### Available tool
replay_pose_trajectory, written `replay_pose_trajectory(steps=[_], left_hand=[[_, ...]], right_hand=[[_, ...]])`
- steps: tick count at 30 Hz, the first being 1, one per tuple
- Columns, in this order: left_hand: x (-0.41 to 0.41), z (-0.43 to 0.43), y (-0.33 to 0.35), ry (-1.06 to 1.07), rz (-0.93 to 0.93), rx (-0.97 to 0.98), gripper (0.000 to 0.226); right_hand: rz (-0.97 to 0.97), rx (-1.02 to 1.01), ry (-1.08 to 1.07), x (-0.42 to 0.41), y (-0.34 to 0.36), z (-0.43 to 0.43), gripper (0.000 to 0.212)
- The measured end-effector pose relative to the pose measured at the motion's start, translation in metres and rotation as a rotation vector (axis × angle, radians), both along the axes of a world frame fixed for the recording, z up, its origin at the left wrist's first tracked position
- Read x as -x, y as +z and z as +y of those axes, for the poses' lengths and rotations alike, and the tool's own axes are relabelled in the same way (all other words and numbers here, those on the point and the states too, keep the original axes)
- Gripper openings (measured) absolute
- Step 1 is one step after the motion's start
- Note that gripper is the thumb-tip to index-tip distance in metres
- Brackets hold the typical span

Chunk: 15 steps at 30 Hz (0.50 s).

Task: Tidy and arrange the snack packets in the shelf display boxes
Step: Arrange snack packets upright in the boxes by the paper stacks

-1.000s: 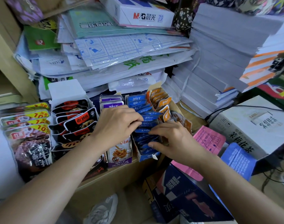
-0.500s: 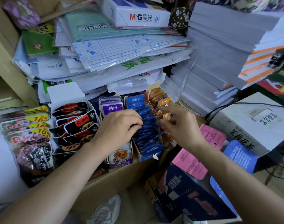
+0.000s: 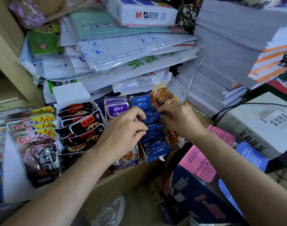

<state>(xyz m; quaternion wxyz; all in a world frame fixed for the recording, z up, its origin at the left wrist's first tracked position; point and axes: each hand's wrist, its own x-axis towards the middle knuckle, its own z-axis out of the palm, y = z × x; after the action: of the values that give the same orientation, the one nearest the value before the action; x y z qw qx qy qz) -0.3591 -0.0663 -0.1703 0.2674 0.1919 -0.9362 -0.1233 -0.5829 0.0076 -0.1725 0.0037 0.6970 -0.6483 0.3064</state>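
Note:
A row of blue snack packets (image 3: 153, 137) stands on edge in a narrow blue display box (image 3: 153, 159) on the shelf. My left hand (image 3: 123, 129) lies over the purple packet box (image 3: 118, 108) and its curled fingertips pinch the left edges of the blue packets. My right hand (image 3: 178, 119) pinches the same packets from the right, covering part of the orange packet box (image 3: 163, 96). Black lotus-root packets (image 3: 84, 124) fill a white box further left.
Larger dark meat-snack packets (image 3: 35, 144) lean at the far left. Stacks of paper and plastic sleeves (image 3: 123, 51) tower behind the boxes. A white carton (image 3: 260, 124), pink sheets (image 3: 198, 162) and a dark blue box (image 3: 201, 198) crowd the lower right.
My right hand moved up from the front end of the blue box to the middle of the row. Both hands now close in on the blue packets from either side.

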Motion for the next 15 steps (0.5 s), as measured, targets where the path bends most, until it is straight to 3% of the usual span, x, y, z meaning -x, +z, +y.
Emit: replay_pose_trajectory(steps=[5, 11, 15], left_hand=[[0.0024, 0.0019, 0.0001, 0.048, 0.071, 0.057, 0.01], [0.0021, 0.0043, -0.0053, 0.049, 0.041, 0.018, 0.012], [0.0013, 0.003, -0.0041, 0.071, 0.026, -0.012, 0.012]], right_hand=[[0.017, 0.054, 0.059, 0.0007, 0.0066, 0.0025, 0.01], [0.046, -0.107, 0.158, -0.002, 0.0008, 0.0002, 0.013], [-0.122, -0.156, 0.068, 0.002, 0.0059, 0.0031, 0.017]])
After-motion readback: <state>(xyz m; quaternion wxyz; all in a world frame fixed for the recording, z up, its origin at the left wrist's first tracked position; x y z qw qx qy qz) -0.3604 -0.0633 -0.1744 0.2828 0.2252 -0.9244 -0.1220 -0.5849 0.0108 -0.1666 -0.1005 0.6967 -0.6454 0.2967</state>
